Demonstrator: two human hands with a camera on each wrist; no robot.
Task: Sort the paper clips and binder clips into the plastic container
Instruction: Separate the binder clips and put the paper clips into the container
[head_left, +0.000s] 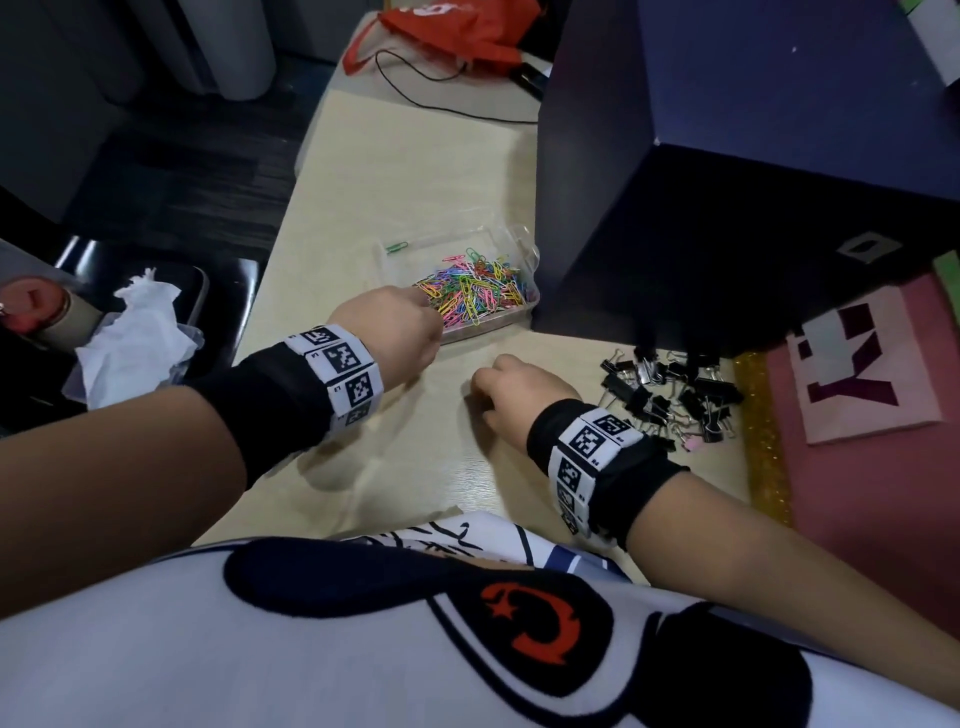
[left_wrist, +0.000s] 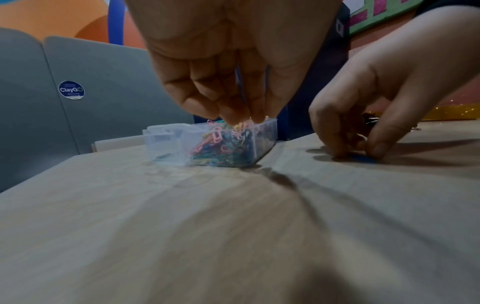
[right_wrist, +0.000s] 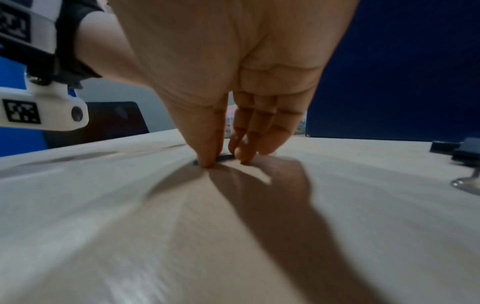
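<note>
A clear plastic container (head_left: 511, 244) is set on the light wooden table (head_left: 363, 171), toward its right side and close against a dark blue box (head_left: 727, 156) that stands at the right edge. The container's right compartment is heaped with coloured paper clips (head_left: 475, 291); a single green clip (head_left: 396, 247) is seen in the left compartment. The left hand (head_left: 395, 327) is held over the container's near edge, its fingers bunched downward with the tips together just above the heap, as seen in the left wrist view (left_wrist: 233, 82); whether a clip is pinched between them cannot be told through the blur. The right hand (head_left: 519, 395) is lowered to the table nearer the front edge, apart from the container, and its thumb and fingertips are pressed to the surface around a small dark blue paper clip (right_wrist: 224, 158) lying flat; the clip is touched at both ends and not lifted. A pile of black binder clips (head_left: 670, 395) is spread on the table to the right of that hand, in front of the blue box and near the right edge. An orange bag (head_left: 447, 31) and a black cable (head_left: 415, 78) are seen at the far end of the table.
</note>
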